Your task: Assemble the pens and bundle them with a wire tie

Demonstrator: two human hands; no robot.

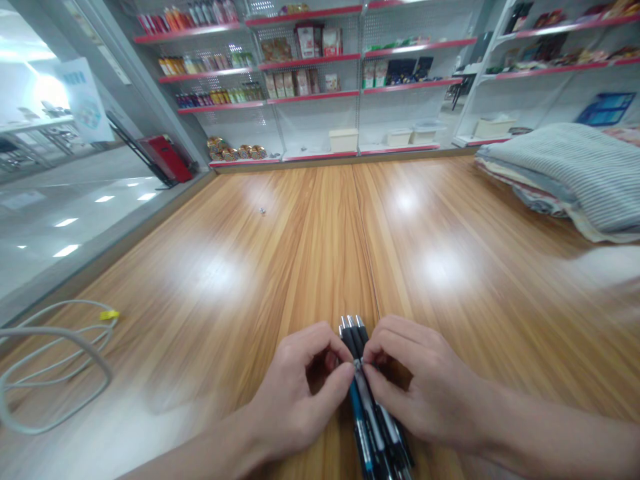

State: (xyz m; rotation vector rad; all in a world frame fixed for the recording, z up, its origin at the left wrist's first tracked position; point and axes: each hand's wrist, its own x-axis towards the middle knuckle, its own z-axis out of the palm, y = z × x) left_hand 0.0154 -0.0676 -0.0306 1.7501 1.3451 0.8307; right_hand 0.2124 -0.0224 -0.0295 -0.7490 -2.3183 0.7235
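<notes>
A bundle of several pens (373, 420) lies on the wooden table in front of me, its metal tips pointing away. Black grips show at the far end, with blue, clear and black barrels nearer to me. My left hand (313, 383) reaches in from the left, thumb and forefinger pinched together over the bundle. From the other side, my right hand (415, 373) pinches at almost the same spot, the fingertips of both hands nearly touching. A small pale bit shows between the fingertips, too small to name. The fingers partly cover the pens' middle.
A pale coiled cable (75, 360) with a yellow tag lies at the left. Folded striped cloths (575, 173) are piled at the right. Far off on the table sits a tiny shiny object (263, 211). Stocked shelves (310, 100) stand beyond the table's far edge.
</notes>
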